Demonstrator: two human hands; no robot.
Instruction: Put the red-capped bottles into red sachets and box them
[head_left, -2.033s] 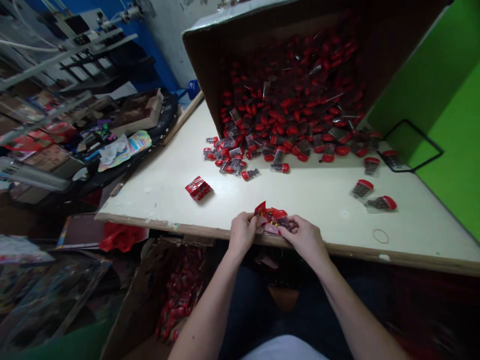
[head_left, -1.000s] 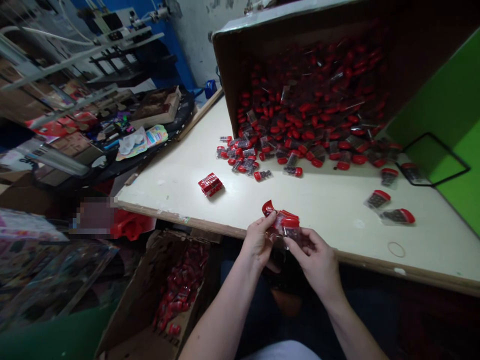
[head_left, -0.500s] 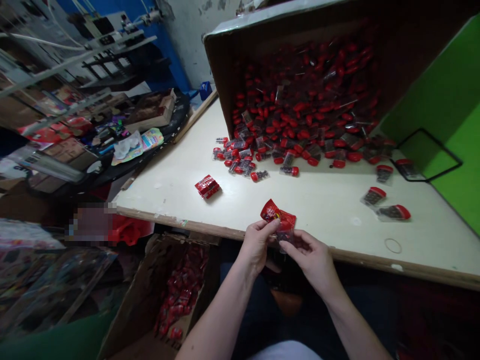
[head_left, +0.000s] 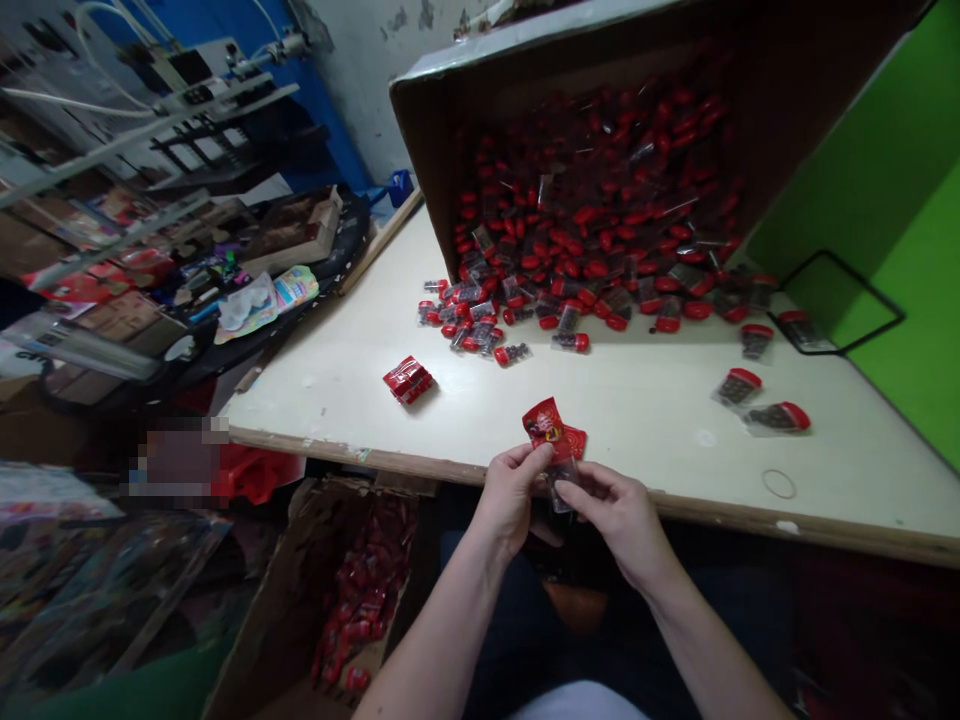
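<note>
Held a red printed packet (head_left: 544,425) in a narrow pinch of the left hand (head_left: 514,485), with thumb on the near face, low down, just over the front edge of the pale table (head_left: 637,400). Pointed its free upper end away from the fingertips, up and slightly left. Showed a second red printed piece (head_left: 576,443) partly behind it, to the right. Gripped a clear pouch (head_left: 561,487) of dark contents just below, between the right hand's (head_left: 611,500) thumb and curled fingers. Kept red packet nearer the left hand, pouch nearer the right, with both hands close together; could not tell, behind the fingers, whether joined or only overlapping. Had well to the left on the table a small stack of red packets (head_left: 409,380); ahead, a cardboard box (head_left: 424,150) on its side, heaped with red-topped pouches (head_left: 570,230) and with more scattered past its mouth. Had to the right two loose pouches (head_left: 780,417), a thin rubber band (head_left: 776,470) and a black frame (head_left: 874,336) against a green panel (head_left: 900,200). Had below, left of the knees, a lower box (head_left: 247,600) with red packets inside. Found only the fingers themselves covering the held pieces.
</note>
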